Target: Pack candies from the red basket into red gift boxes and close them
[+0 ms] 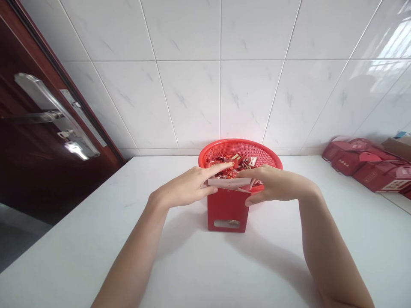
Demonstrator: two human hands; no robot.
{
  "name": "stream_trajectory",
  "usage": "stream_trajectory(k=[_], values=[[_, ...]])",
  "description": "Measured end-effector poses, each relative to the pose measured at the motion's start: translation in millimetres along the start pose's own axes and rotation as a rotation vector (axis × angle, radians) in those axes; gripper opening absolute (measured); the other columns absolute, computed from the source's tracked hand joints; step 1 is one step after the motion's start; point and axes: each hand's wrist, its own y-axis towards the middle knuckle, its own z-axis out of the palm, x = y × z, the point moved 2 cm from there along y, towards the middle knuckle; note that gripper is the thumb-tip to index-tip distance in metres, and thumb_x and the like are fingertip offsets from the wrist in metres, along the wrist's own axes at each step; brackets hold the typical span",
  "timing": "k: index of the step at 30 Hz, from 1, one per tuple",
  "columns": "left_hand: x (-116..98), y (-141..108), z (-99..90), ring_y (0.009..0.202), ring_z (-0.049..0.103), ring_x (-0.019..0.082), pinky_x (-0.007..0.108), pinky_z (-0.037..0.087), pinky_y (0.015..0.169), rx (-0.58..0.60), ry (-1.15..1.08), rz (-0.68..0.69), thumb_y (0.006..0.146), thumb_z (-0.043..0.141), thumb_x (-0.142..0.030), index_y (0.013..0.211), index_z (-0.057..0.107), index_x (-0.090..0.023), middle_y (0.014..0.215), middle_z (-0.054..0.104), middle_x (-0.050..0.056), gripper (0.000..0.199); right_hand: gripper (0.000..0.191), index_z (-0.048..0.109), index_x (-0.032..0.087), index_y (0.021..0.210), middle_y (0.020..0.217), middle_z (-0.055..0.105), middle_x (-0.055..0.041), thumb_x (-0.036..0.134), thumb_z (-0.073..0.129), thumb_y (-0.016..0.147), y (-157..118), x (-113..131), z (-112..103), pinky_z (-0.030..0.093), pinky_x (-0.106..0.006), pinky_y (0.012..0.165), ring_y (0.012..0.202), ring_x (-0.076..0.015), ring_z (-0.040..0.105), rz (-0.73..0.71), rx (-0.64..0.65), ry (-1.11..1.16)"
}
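head view, clock positions as from the red box.

item one: red box (227, 209), upright on the white table (192, 273), mid-view, just before the basket at twelve o'clock. pale inside, top open, pale flap (228, 183) raised along the mouth. slot-shaped window low in the near wall; something pale behind, too small to name.

item two: left hand (184, 186), at ten o'clock, bare. thumb by the near top edge, index stretched out over the mouth, thumb and index apart. whether pinching, cannot tell.

item three: right hand (272, 184), at two o'clock, bare. thumb at the right edge of the near wall, fingers curved over the flap, thumb and fingers apart. firmness of hold, cannot tell.

handling, by judgement: thin card, light, smooth, fairly stiff in the walls, softer at flap and creases, easily dented. best held low by both side walls, with light pressure, off the window.

surroundings: red mesh basket (278, 162) of small wrapped pieces (233, 173); more red boxes (349, 160), piled at two o'clock; tiled wall (192, 94) behind; dark red door (28, 162) with keys (75, 147), at ten o'clock.
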Motion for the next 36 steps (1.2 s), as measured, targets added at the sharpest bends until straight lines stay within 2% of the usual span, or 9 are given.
stream_trajectory(k=[3, 5, 10, 15, 20, 26, 31, 34, 36], values=[[2.0, 2.5, -2.3, 0.095, 0.071, 0.020, 0.029, 0.054, 0.079, -0.080, -0.046, 0.006, 0.093, 0.057, -0.020, 0.149, 0.053, -0.038, 0.133, 0.070, -0.001, 0.059, 0.019, 0.071, 0.026, 0.102, 0.087, 0.068, -0.0032, 0.036, 0.069, 0.086, 2.7, -1.0, -1.4, 0.044, -0.032, 0.062, 0.079, -0.0230, 0.063, -0.028, -0.077, -0.009], [2.4, 2.8, -6.1, 0.090, 0.069, 0.019, 0.028, 0.055, 0.076, -0.217, -0.092, 0.039, 0.093, 0.060, -0.025, 0.135, 0.065, -0.033, 0.123, 0.074, 0.001, 0.044, 0.009, 0.070, 0.024, 0.091, 0.084, 0.069, -0.0022, 0.030, 0.067, 0.086, 2.6, -1.9, -4.8, 0.046, -0.032, 0.062, 0.075, -0.0211, 0.065, -0.095, -0.168, 0.059], [0.4, -1.4, -14.5, 0.078, 0.064, 0.015, 0.028, 0.055, 0.083, -0.632, -0.248, 0.156, 0.092, 0.068, -0.034, 0.119, 0.070, -0.023, 0.096, 0.073, 0.002, 0.029, 0.019, 0.070, 0.020, 0.090, 0.073, 0.071, -0.0017, 0.038, 0.073, 0.087, -0.5, -3.8, -14.0, 0.053, -0.030, 0.058, 0.064, -0.0181, 0.067, -0.326, -0.380, 0.444], [-4.8, -1.8, -13.6, 0.070, 0.059, 0.014, 0.027, 0.054, 0.078, -0.824, -0.359, 0.207, 0.090, 0.073, -0.035, 0.114, 0.071, -0.022, 0.071, 0.061, -0.002, 0.027, 0.030, 0.069, 0.020, 0.109, 0.084, 0.074, -0.0044, 0.039, 0.078, 0.088, 2.3, 2.6, -11.1, 0.055, -0.028, 0.054, 0.066, -0.0170, 0.069, -0.488, -0.380, 0.780], [-7.4, -1.9, -14.0, 0.071, 0.057, 0.014, 0.026, 0.054, 0.075, -0.848, -0.445, 0.172, 0.090, 0.073, -0.036, 0.119, 0.068, -0.022, 0.070, 0.058, -0.002, 0.032, 0.031, 0.070, 0.020, 0.116, 0.078, 0.075, -0.0021, 0.034, 0.079, 0.089, 3.4, 7.4, -7.2, 0.057, -0.027, 0.052, 0.065, -0.0172, 0.071, -0.520, -0.477, 0.892], [-8.2, -1.9, -12.7, 0.070, 0.060, 0.015, 0.027, 0.055, 0.067, -0.616, -0.656, 0.157, 0.087, 0.077, -0.037, 0.132, 0.057, -0.025, 0.076, 0.061, -0.002, 0.051, 0.029, 0.071, 0.022, 0.115, 0.091, 0.080, -0.0057, 0.032, 0.079, 0.089, 0.7, 7.1, -8.2, 0.064, -0.033, 0.060, 0.074, -0.0217, 0.076, -0.507, -0.519, 0.922], [-10.1, -2.3, -11.1, 0.052, 0.044, 0.010, 0.023, 0.048, 0.055, -0.697, -0.564, 0.214, 0.089, 0.076, -0.028, 0.123, 0.068, -0.025, 0.055, 0.039, -0.009, 0.035, 0.029, 0.072, 0.025, 0.116, 0.085, 0.079, -0.0022, 0.029, 0.080, 0.088, 1.5, 4.7, -7.9, 0.061, -0.028, 0.054, 0.066, -0.0173, 0.073, -0.527, -0.520, 0.933], [-10.8, -2.4, -9.6, 0.057, 0.054, 0.011, 0.023, 0.051, 0.057, -0.704, -0.552, 0.234, 0.089, 0.075, -0.026, 0.120, 0.071, -0.025, 0.061, 0.055, -0.005, 0.031, 0.029, 0.073, 0.026, 0.115, 0.081, 0.078, -0.0005, 0.028, 0.080, 0.087, 2.5, 2.8, -7.0, 0.059, -0.026, 0.053, 0.063, -0.0157, 0.071, -0.545, -0.533, 0.934], [-11.0, -2.6, -8.8, 0.070, 0.066, 0.014, 0.024, 0.056, 0.063, -0.704, -0.559, 0.242, 0.089, 0.075, -0.026, 0.117, 0.073, -0.024, 0.079, 0.071, 0.000, 0.028, 0.026, 0.076, 0.027, 0.112, 0.082, 0.079, -0.0008, 0.029, 0.080, 0.087, 3.5, 1.3, -6.5, 0.059, -0.027, 0.053, 0.063, -0.0158, 0.071, -0.559, -0.545, 0.921]])
